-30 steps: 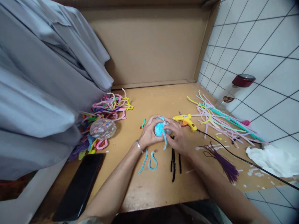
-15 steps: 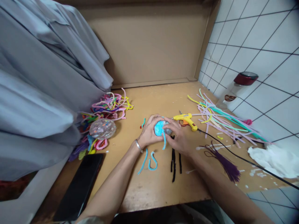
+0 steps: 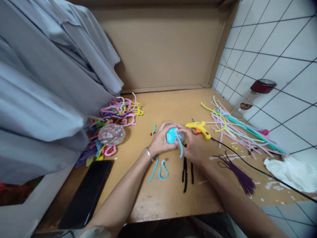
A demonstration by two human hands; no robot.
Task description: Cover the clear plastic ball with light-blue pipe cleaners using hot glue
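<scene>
Left hand [image 3: 160,140]: It is curled around the left side of the ball and holds it tight. A silver bracelet [image 3: 149,154] is on its wrist.
Right hand [image 3: 192,148]: It is curled on the right side of the ball, with the thumb close to the loose blue end. Both hands are on the ball together.
Ball [image 3: 170,136]: It is between the two hands, over the middle of the table [image 3: 173,205]. Blue fuzzy string goes round and round its left part. The right part looks gray. I cannot tell if it touches the table.
Loose blue end [image 3: 181,150]: It hangs down from the ball, toward the person.
Blue pieces: One long piece [image 3: 153,170] and one curly piece [image 3: 163,178] lie in front of the left hand.
Black sticks [image 3: 185,178]: They lie in front of the right hand.
Glue gun [image 3: 198,125]: It is yellow and lies just past the right hand. Its black cord [image 3: 244,160] runs off to the right.
Left side: A clear bumpy ball [image 3: 112,134] with colored dots sits by a messy heap [image 3: 121,112] of fuzzy sticks. A black phone [image 3: 86,193] lies nearer.
Right side: Long fuzzy sticks [image 3: 245,129], a purple bundle [image 3: 244,180], and crumpled white tissue [image 3: 292,173].
Bottle [image 3: 264,86]: It has a red lid and is by the white tiles [image 3: 267,43].
</scene>
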